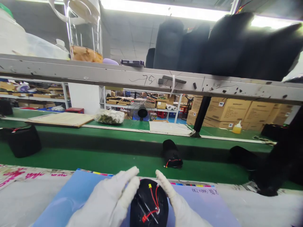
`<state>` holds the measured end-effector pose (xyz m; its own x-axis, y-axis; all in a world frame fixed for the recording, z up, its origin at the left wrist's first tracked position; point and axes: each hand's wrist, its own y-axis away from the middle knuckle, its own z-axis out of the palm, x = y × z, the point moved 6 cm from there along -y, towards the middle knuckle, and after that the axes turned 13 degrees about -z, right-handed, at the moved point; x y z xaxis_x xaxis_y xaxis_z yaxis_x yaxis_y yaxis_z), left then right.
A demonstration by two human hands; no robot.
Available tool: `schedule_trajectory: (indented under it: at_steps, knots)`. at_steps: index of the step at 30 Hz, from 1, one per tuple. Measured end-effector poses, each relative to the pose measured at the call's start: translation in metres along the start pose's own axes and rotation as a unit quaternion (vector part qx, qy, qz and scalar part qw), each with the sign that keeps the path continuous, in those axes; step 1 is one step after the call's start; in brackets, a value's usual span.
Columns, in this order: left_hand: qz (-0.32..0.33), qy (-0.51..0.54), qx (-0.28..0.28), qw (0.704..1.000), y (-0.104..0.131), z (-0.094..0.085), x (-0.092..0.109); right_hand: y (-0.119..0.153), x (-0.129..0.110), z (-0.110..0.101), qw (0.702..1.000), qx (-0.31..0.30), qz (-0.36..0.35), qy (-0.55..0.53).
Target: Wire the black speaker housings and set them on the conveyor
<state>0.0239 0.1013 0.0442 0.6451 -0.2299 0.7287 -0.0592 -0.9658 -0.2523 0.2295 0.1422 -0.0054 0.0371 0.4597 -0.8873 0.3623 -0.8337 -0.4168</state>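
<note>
A black rounded piece stands between my hands at the bottom of the head view. Red wires with yellow, white and red connectors lie across its face. My left hand, in a white glove, is at its left side with the fingers stretched forward. On the right, my right hand, gloved in white too, rests along its edge with fingers extended. A blue-violet sheet lies beneath. The lower part of the piece is cut off by the frame.
Ahead runs a green belt-like surface carrying similar black pieces, one at the left. A shelf crosses above, holding a clear jug and large black pieces. A dark post stands right of centre.
</note>
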Motion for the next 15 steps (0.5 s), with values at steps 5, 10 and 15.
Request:
schedule_trajectory:
  at_steps: [5,10,15]
  knots:
    - [-0.011,0.011,0.053,0.998,-0.001,-0.036,-0.009,-0.005,-0.003,0.012,0.999,0.042,-0.017,0.012]
    - [-0.004,0.021,0.084,0.996,0.004,-0.040,-0.004,-0.076,0.016,0.025,0.983,0.130,-0.036,0.123]
    - [0.015,0.025,0.090,0.996,0.011,-0.039,0.009,-0.136,0.057,0.030,0.967,0.130,-0.027,0.215]
